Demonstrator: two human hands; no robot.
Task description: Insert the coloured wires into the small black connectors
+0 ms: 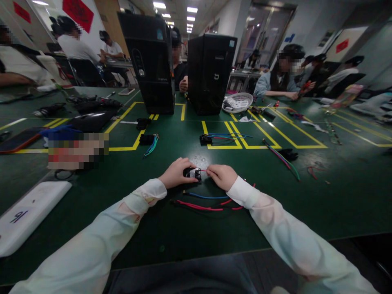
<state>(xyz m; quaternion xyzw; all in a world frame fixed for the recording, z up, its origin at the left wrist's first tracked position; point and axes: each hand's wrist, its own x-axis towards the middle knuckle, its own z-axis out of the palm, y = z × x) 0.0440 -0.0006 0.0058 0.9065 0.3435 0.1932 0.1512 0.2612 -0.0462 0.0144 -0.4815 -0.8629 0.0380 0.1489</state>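
Head: black part point(198, 176) between hands point(175, 174)

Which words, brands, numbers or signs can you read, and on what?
Nothing reads with certainty.
White slab: dark marking, too distorted.
Left black tower: sticker and lettering, too small.
Right black tower: pale logo and sticker, too small.
Large red sign: dark strokes, too blurred.
Far-left red sign and far-right red sign: too blurred.

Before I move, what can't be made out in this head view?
Head view: left side of the black block, covered by the left hand.
Head view: part of the held red wire, inside the right hand.
Head view: where the nearest blue wire ends, behind the right sleeve.
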